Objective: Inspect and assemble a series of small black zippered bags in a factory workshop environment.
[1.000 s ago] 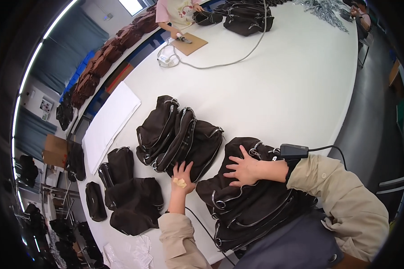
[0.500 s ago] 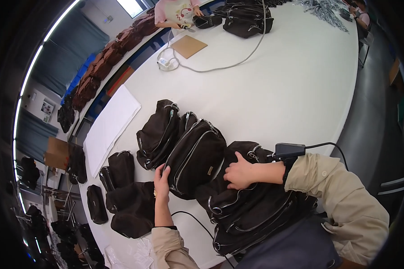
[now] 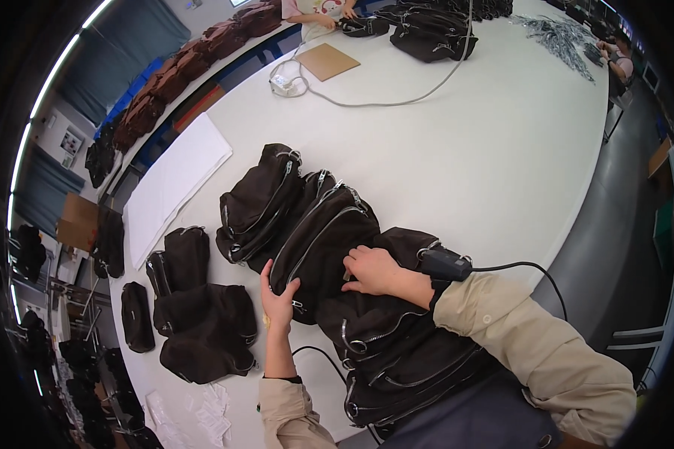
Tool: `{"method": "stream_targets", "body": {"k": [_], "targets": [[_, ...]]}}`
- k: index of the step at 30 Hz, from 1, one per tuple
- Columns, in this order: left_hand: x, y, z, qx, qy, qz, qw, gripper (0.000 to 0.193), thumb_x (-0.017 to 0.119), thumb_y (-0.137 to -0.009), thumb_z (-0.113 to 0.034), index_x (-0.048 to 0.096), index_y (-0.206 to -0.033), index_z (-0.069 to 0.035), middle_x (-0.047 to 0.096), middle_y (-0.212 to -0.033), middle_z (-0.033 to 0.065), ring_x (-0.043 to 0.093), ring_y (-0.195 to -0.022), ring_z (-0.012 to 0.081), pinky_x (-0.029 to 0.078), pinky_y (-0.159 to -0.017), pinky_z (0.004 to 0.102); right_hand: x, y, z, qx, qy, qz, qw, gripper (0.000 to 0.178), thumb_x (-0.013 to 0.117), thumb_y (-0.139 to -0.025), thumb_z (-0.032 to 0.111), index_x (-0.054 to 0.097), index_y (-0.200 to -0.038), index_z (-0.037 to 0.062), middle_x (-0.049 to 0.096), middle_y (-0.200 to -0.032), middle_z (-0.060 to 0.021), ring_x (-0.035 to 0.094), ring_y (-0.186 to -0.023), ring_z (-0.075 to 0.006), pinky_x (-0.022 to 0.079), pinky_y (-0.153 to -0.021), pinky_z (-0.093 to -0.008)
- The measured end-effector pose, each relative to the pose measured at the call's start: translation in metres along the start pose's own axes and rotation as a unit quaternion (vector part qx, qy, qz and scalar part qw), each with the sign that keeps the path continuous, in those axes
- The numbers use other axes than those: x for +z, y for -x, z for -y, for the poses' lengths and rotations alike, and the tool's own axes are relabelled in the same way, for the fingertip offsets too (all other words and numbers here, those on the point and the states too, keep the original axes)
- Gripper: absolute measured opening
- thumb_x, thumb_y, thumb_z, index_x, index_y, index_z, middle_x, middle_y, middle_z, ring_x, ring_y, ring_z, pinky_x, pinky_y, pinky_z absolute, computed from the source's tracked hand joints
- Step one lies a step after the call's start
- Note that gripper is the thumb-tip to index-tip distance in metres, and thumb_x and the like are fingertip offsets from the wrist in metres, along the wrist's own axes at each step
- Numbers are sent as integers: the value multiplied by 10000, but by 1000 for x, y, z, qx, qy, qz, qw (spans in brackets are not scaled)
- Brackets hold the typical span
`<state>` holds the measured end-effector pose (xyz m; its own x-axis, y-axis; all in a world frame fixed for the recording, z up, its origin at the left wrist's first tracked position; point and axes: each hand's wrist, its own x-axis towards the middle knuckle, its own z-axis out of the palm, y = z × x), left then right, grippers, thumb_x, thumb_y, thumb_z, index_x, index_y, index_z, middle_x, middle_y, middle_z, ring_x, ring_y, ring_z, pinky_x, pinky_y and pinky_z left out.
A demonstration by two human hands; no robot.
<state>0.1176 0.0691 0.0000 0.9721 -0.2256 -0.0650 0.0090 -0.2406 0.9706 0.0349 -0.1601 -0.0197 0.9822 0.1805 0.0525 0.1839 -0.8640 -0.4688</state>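
A dark brown zippered bag (image 3: 326, 243) stands on its side in front of me. My left hand (image 3: 278, 303) grips its lower left edge, thumb on the near side and fingers going behind. My right hand (image 3: 378, 271) presses on its front panel with bent fingers, over a small tag that mostly lies hidden under them. A dark box on a strap (image 3: 446, 266) sits at my right wrist, with a black cable running off it. Close against the held bag leans another brown bag (image 3: 258, 198). More brown bags (image 3: 419, 359) are stacked below my right forearm.
Several small brown pouches (image 3: 202, 314) lie at left on the white table (image 3: 457, 150). Beyond them is a white sheet (image 3: 180, 179). Clear plastic pieces (image 3: 211, 415) lie near the front. A grey cord (image 3: 382, 105) crosses by a brown board (image 3: 328, 61); a co-worker (image 3: 314, 11) handles bags at the far side.
My right hand has slid left across the bag onto its tag. My left hand still holds the edge, its thumb now over the front. The whole view has shifted.
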Motion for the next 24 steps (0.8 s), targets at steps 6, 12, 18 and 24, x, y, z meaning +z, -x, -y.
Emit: {"method": "stream_targets", "body": {"k": [6, 12, 18, 24], "targets": [[-1, -1, 4, 11, 8, 4, 1000, 706, 737, -746, -53, 438, -1385, -73, 553, -1286, 134, 569, -1121, 216, 437, -975, 320, 21, -3, -1, -78, 122, -145, 979, 181, 685, -728, 211, 631, -809, 58, 602, -851, -60, 601, -849, -224, 533, -645, -339], [1, 0, 6, 4, 25, 4, 1000, 707, 738, -750, -56, 433, -1387, -75, 567, -1269, 132, 578, -1110, 219, 441, -969, 318, 21, -3, -3, -126, 116, -145, 974, 164, 671, -723, 188, 625, -812, 58, 599, -842, -58, 608, -823, -220, 535, -627, -340], [-1, -3, 11, 28, -10, 13, 999, 670, 722, -761, -40, 441, -1368, -83, 586, -1247, 113, 587, -1102, 202, 449, -956, 310, -26, 2, -7, -59, 113, -16, 992, 215, 668, -736, 204, 625, -859, 33, 627, -878, -99, 643, -868, -277, 550, -688, -395], [-7, -4, 4, 23, -45, -6, 999, 664, 710, -755, -32, 448, -1360, -109, 619, -1202, 98, 605, -1071, 196, 467, -933, 311, -102, 25, -50, 107, 60, -14, 992, 188, 633, -788, 219, 664, -876, 56, 659, -913, -106, 658, -840, -293, 541, -706, -402]]}}
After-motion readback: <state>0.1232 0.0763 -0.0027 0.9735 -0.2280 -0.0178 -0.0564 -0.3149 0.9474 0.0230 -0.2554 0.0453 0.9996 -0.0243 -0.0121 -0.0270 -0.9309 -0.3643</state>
